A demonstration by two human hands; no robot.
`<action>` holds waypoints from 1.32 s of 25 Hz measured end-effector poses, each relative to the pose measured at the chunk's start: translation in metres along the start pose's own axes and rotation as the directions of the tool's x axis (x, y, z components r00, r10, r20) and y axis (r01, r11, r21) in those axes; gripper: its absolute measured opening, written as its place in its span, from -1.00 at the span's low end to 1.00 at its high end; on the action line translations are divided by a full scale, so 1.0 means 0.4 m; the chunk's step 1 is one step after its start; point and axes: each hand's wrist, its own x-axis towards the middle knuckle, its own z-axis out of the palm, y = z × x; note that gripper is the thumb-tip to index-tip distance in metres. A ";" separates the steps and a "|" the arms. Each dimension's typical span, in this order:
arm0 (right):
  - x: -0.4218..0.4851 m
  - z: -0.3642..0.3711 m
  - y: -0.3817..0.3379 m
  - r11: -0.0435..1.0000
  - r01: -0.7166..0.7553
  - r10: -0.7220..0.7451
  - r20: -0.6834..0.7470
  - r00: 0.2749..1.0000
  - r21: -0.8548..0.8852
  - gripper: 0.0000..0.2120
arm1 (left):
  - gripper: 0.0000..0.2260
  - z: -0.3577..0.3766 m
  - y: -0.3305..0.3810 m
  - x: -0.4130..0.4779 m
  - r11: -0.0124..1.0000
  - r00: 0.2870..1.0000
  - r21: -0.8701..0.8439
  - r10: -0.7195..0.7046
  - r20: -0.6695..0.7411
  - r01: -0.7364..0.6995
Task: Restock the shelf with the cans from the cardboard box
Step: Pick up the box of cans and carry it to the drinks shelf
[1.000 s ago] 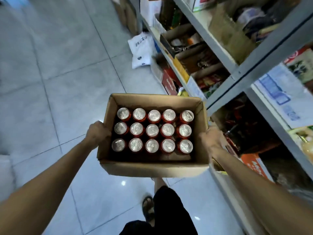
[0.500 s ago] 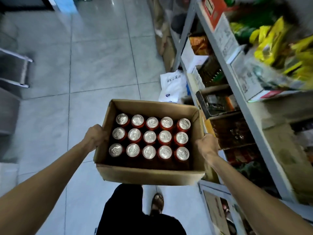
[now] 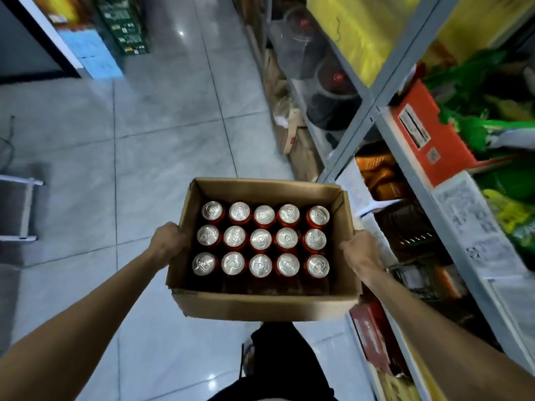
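While the left hand (image 3: 168, 243) and right hand (image 3: 360, 254) grip opposite sides of the box (image 3: 260, 306) of cans (image 3: 260, 240), carrying it level beside the shelf (image 3: 405, 157) looks wisest.

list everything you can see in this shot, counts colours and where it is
cardboard box: one, brown, open-topped, held up over the aisle floor
cans: fifteen, silver tops with red bodies, upright in the cardboard box in three rows of five
shelf: one unit, grey metal, along the right side
orange carton: one, orange with a white label, on the shelf to the right
packets: several, green and yellow, count unclear, on the shelf behind the orange carton
floor tiles: many, pale grey, glossy, across the left and centre
dark clothing: black, below the box at the bottom edge
left hand: grips the box's left wall
right hand: grips the box's right wall
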 end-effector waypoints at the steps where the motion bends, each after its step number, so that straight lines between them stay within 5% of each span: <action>1: 0.062 0.014 -0.078 1.000 0.010 -0.010 0.001 1.000 0.012 -0.86 | -0.90 -0.040 0.043 0.079 1.000 1.000 -0.004 0.004 -0.004 -0.004; 13: 0.693 0.160 -1.040 0.999 -0.004 0.004 0.015 1.000 -0.041 -0.88 | -0.90 -0.597 0.480 0.994 0.998 0.998 -0.034 0.048 0.035 -0.047; 25: 1.221 0.342 -1.880 0.990 -0.094 0.105 -0.105 0.989 0.101 -0.81 | -0.92 -1.205 1.016 1.880 0.938 0.963 0.216 0.265 0.057 -0.271; 33: 1.594 0.395 -2.464 0.991 -0.109 0.115 -0.078 0.990 0.080 -0.84 | -0.76 -1.522 1.312 2.422 0.957 0.977 0.202 0.198 0.075 -0.209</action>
